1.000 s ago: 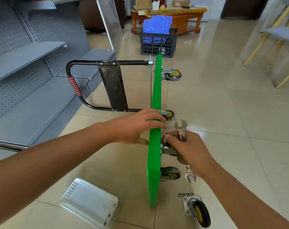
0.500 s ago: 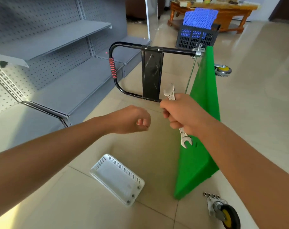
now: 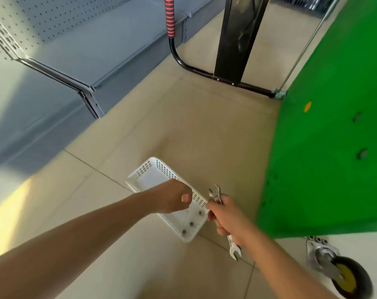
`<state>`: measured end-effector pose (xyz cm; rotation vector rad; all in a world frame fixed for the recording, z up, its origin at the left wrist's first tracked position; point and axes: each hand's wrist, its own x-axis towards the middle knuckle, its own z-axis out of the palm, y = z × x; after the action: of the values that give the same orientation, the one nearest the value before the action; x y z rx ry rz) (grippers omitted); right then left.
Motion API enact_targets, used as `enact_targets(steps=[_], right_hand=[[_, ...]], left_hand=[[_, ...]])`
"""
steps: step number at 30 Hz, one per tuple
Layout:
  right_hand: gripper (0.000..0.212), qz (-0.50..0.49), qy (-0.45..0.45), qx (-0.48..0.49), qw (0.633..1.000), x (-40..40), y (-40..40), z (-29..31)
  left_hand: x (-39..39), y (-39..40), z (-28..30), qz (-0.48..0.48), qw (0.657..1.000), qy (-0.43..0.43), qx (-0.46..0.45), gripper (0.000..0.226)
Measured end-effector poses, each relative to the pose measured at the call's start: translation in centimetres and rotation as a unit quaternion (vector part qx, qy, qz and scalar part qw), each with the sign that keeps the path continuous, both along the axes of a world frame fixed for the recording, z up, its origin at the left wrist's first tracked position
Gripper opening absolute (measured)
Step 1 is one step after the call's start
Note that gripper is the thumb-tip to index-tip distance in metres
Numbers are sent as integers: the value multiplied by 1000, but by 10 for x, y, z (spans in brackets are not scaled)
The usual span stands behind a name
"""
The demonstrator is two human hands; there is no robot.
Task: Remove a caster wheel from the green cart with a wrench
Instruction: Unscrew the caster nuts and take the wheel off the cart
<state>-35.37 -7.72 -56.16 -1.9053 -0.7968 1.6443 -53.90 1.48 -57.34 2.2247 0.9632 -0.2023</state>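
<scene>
Gripping slim steel wrench (image 3: 217, 198), right hand (image 3: 228, 219)

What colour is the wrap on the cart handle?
Red with thin dark stripes, on the black handle, best seen at the top of the head view.

Two bare forearms enter from the lower edge of the head view. No sleeve, cuff or glove covers either one up to the frame edge; what is worn above the forearms cannot be told.

Left hand (image 3: 172, 199): bare. No ring, watch or wrist strap shows. One pale fingernail shows at the curled fingers (image 3: 186, 198).

Right hand (image 3: 226, 216): bare. No ring, watch or strap shows on the wrist or the knuckles.

Both forearms are slender and smooth, without tape or markings. Motion blur softens their outlines.
</scene>
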Motion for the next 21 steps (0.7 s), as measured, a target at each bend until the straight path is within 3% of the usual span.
enact_targets(steps=[4, 9, 14, 17, 21], right_hand=[[16, -22, -5, -6, 1000, 1, -11, -25], [17, -69, 10, -10, 998, 4, -16, -32], [11, -84, 1, -19, 996, 15, -16, -39], [11, -86, -10, -15, 996, 19, -14, -41], [12, -65, -45, 5, 997, 19, -12, -37]], left_hand=[[14, -16, -46, -27, 994, 108, -24, 26], [38, -22, -69, -82, 985, 150, -10, 31], [45, -23, -76, -129, 978, 164, 14, 15], [43, -24, -71, -138, 977, 162, 29, 17], [32, -16, -53, -76, 992, 92, 34, 18]])
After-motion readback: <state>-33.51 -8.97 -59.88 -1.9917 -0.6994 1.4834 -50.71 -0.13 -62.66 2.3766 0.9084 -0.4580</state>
